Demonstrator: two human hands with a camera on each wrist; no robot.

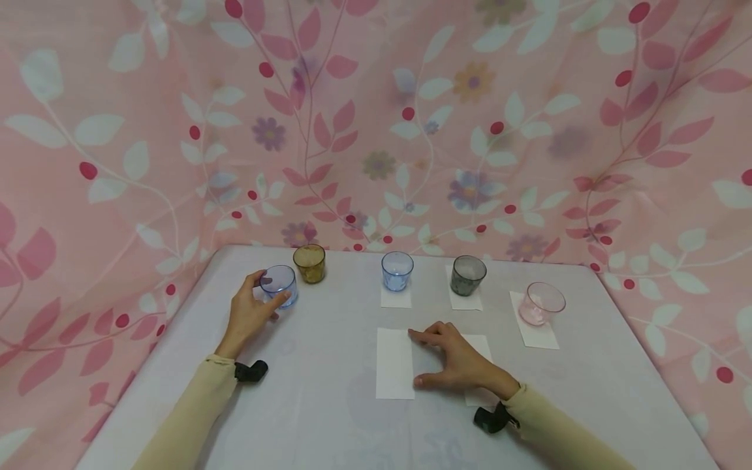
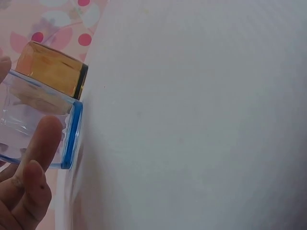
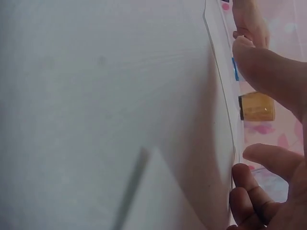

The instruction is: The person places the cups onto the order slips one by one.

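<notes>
My left hand (image 1: pixel 245 316) grips a clear blue glass (image 1: pixel 279 297) at the left of the table, thumb and fingers on its sides. In the left wrist view the glass (image 2: pixel 29 103) shows its thick blue base. Just behind it stands an amber glass (image 1: pixel 310 266). My right hand (image 1: pixel 455 362) has thumb and forefinger spread apart, fingertips at the right edge of a white paper slip (image 1: pixel 392 365) lying flat. A second slip (image 1: pixel 480 344) is partly hidden beneath this hand. Nothing shows between its fingers.
Along the back, another blue glass (image 1: pixel 397 274), a grey glass (image 1: pixel 467 277) and a pink glass (image 1: pixel 540 307) each stand on a white slip. The white-covered table (image 1: pixel 329 418) ends at a pink floral curtain (image 1: pixel 376 130) behind and at both sides.
</notes>
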